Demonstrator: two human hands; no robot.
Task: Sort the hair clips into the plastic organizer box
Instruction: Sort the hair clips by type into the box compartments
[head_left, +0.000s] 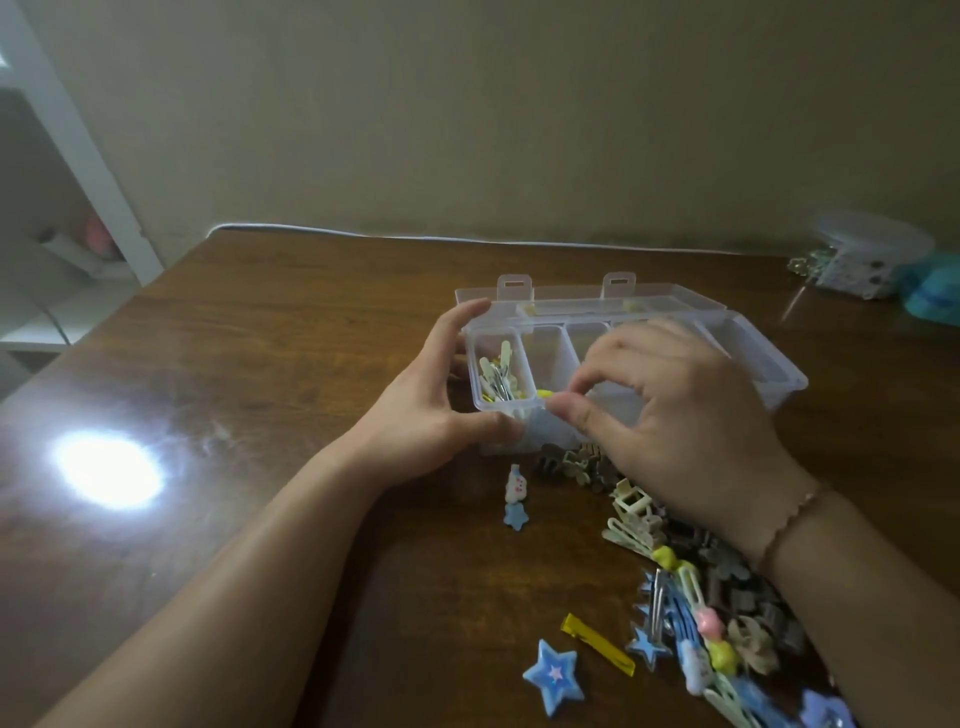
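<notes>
A clear plastic organizer box (748, 353) lies open on the brown table, its lid folded back. The leftmost compartment holds several pale clips (500, 375). My left hand (441, 400) grips the box's left end, thumb on the front wall and fingers round the far corner. My right hand (670, 415) hovers over the box's front and pinches a small yellow clip (544, 394) at the divider beside that compartment. A heap of loose hair clips (706, 608) lies under my right wrist: blue stars, brown claws, pastel snaps.
A blue star clip (554, 675), a yellow bar clip (597, 643) and a small white figure clip (516, 486) lie apart in front of the box. A clear jar (862, 254) and a teal object (932, 296) stand at the far right. Lamp glare marks the table's left.
</notes>
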